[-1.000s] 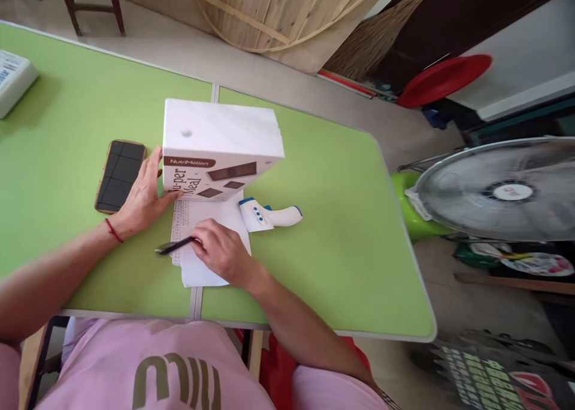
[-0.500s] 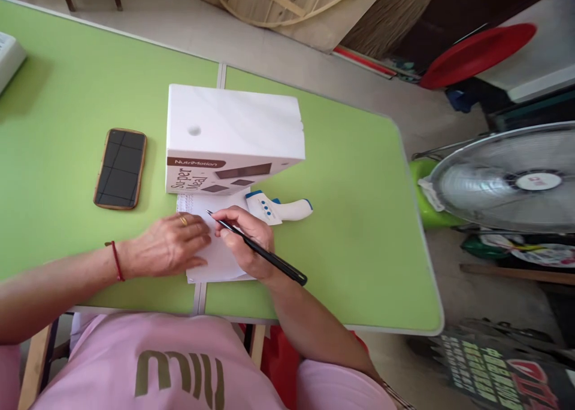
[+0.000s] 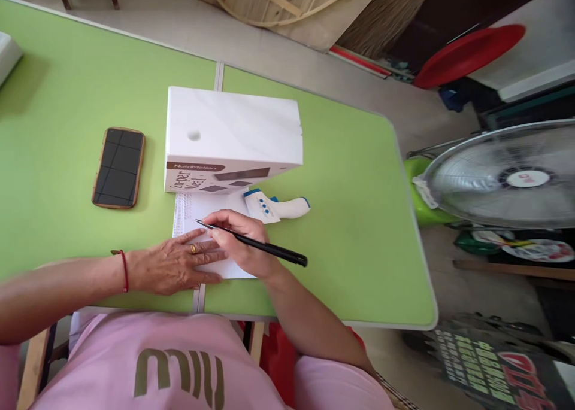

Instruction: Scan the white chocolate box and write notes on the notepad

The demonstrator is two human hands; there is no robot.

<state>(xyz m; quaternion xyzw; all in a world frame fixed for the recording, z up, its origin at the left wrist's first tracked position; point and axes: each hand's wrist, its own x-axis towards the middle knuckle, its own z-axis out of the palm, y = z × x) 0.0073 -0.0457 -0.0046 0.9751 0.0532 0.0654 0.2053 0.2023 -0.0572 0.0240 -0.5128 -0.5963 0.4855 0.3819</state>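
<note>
My right hand (image 3: 240, 239) grips a black pen (image 3: 274, 249), its tip pointing left over the white sheet of paper (image 3: 202, 206). I cannot tell whether the tip touches the sheet. My left hand (image 3: 179, 260) lies flat on the lower left of the paper with its fingers spread, a ring on one of them. Rows of small marks run along the paper's left side. Just beyond the paper stands a white NutriMotion box (image 3: 233, 128), hiding the far edge. A white and blue infrared thermometer (image 3: 278, 206) lies to the right, partly over the paper.
A smartphone (image 3: 119, 167) in a brown-edged case lies left of the box on the green table (image 3: 359, 218). Part of a white object (image 3: 8, 57) shows at the far left. Off the table's right end stands a fan (image 3: 503, 176).
My left hand has moved down and right and flattened, its fingers now spread on the paper. The pen has tilted flatter, its tip a little farther left and lower.
</note>
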